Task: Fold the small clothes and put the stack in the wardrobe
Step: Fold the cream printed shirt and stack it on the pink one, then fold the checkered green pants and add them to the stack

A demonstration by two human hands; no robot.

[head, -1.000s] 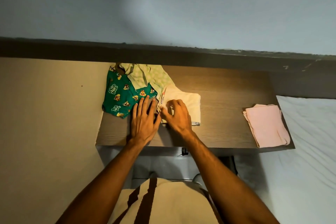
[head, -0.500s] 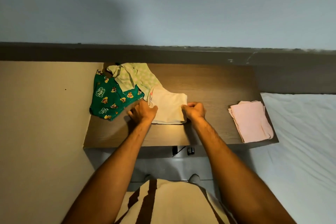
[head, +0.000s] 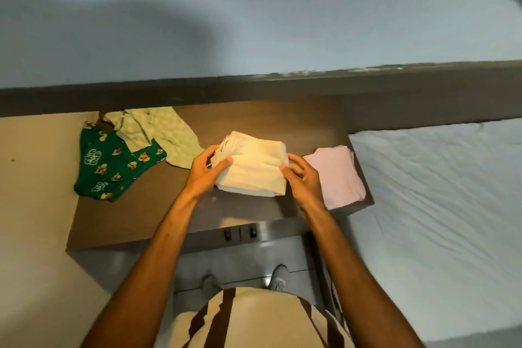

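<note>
A folded cream garment (head: 251,167) is held just above the brown table (head: 135,217), near its middle. My left hand (head: 207,171) grips its left edge, thumb on top. My right hand (head: 300,178) grips its right edge. A folded pink garment (head: 339,175) lies on the table's right end, right beside my right hand. At the left end lie a green printed garment (head: 113,167) and a pale green garment (head: 166,135), both unfolded, the pale one overlapping the printed one.
A dark ledge (head: 254,90) and a grey wall run behind the table. A bed with a white sheet (head: 437,206) adjoins the table's right side. A beige surface (head: 34,206) is at the left. My feet stand on the grey floor below.
The cream garment went from lying flat beside the green clothes to being picked up in both hands and carried rightward toward the pink one.
</note>
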